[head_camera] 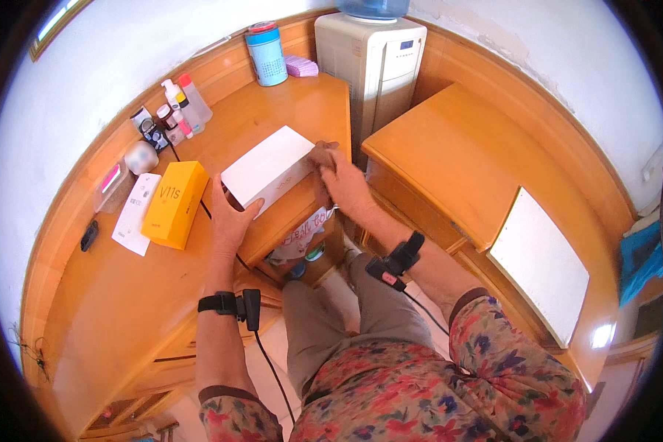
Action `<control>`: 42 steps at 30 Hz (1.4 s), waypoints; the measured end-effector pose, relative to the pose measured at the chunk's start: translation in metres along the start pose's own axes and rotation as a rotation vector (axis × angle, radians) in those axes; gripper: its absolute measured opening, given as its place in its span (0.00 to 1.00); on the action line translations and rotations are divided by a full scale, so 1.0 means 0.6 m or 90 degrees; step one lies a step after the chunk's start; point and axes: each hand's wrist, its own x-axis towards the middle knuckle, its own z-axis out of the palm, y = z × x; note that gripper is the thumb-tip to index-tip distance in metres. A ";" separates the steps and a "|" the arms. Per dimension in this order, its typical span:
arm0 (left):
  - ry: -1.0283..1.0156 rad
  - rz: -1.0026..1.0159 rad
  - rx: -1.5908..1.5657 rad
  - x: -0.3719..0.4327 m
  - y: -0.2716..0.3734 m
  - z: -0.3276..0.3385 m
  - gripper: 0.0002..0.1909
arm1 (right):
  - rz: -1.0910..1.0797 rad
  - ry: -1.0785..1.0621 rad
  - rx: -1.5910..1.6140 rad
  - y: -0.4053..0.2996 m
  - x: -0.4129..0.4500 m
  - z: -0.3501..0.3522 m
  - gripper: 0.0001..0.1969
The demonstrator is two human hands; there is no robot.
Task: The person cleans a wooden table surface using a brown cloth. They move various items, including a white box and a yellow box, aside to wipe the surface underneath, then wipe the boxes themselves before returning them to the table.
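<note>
A white phone box with writing on its side lies at an angle on the wooden desk. My left hand grips its near left end, thumb against the front side and fingers at the end. At the other end, my right hand pinches what looks like a brown cloth against the box's corner. Part of the cloth hangs below the fingers. Left of the box stands a yellow phone box, with a flat white printed box beside it.
Bottles, a tube and a clear container line the wall edge. A blue canister and a purple tissue pack stand farther back. Beyond are a water dispenser and a white board. A black cable crosses the desk.
</note>
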 end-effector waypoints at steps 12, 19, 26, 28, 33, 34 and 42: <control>-0.068 -0.070 -0.058 -0.017 0.034 -0.024 0.33 | 0.015 -0.035 0.024 -0.021 0.005 0.029 0.24; -0.043 -0.025 -0.029 -0.023 0.032 -0.018 0.23 | -0.092 -0.074 0.034 -0.090 -0.114 0.060 0.21; 0.006 -0.041 -0.035 -0.043 0.031 -0.011 0.19 | -0.135 -0.152 0.125 -0.065 -0.158 0.036 0.23; -0.010 -0.032 -0.027 -0.052 0.042 -0.010 0.18 | 0.003 -0.153 0.264 -0.058 -0.153 0.017 0.24; -0.006 -0.017 -0.024 -0.066 0.023 -0.020 0.16 | 0.006 -0.051 0.316 -0.075 -0.105 -0.008 0.23; -0.013 -0.033 -0.086 -0.067 0.024 -0.020 0.16 | -0.138 -0.016 0.211 -0.082 -0.093 -0.010 0.23; 0.093 -0.094 -0.387 -0.074 0.024 -0.015 0.18 | -0.684 -0.140 -0.404 -0.116 -0.068 0.045 0.16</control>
